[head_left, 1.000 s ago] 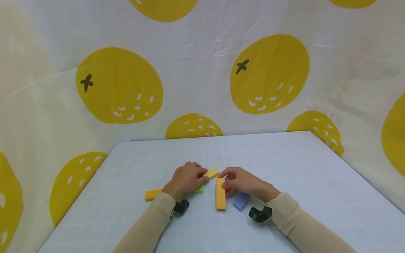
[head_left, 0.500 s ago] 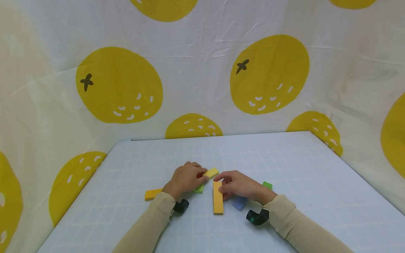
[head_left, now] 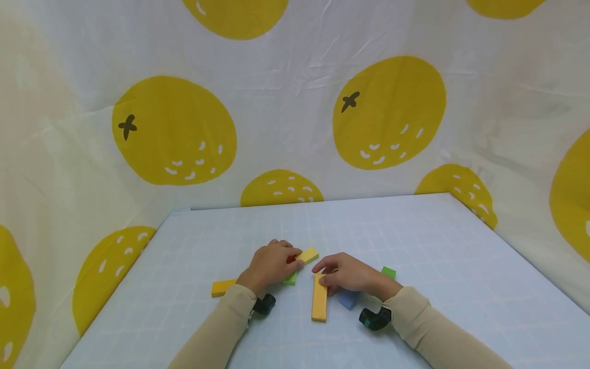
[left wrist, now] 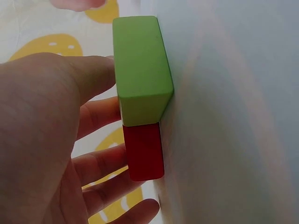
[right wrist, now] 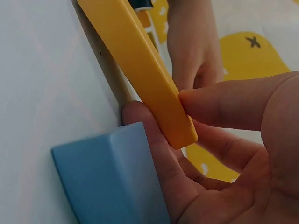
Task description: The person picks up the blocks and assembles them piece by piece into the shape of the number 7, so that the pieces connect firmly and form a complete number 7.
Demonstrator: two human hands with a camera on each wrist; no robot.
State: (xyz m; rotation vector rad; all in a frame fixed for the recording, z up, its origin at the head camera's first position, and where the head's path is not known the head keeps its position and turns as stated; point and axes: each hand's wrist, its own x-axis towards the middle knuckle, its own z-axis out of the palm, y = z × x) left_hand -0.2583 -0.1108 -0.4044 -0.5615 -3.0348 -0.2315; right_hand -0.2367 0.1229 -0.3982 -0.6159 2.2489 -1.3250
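Observation:
The right hand (head_left: 352, 275) pinches one end of a long orange block (head_left: 319, 302); in the right wrist view the thumb presses one face of the orange block (right wrist: 140, 70) and fingers lie behind it. A blue block (right wrist: 112, 177) stands beside those fingers. My left hand (head_left: 272, 264) curls around a small group of blocks: in the left wrist view its fingers touch a green block (left wrist: 142, 58) and a red block (left wrist: 144, 151), which adjoin. A pale yellow block (head_left: 308, 254) lies at the left fingertips in the head view.
Another orange block (head_left: 224, 287) lies by the left wrist. Behind the right wrist is a bright green block (head_left: 388, 272). The white gridded table (head_left: 396, 225) extends to a fruit-patterned curtain (head_left: 286, 128) at the back and sides.
The right hand has shifted slightly toward the front and left with the long orange block, uncovering the bright green block by its wrist. My left hand has stayed in place.

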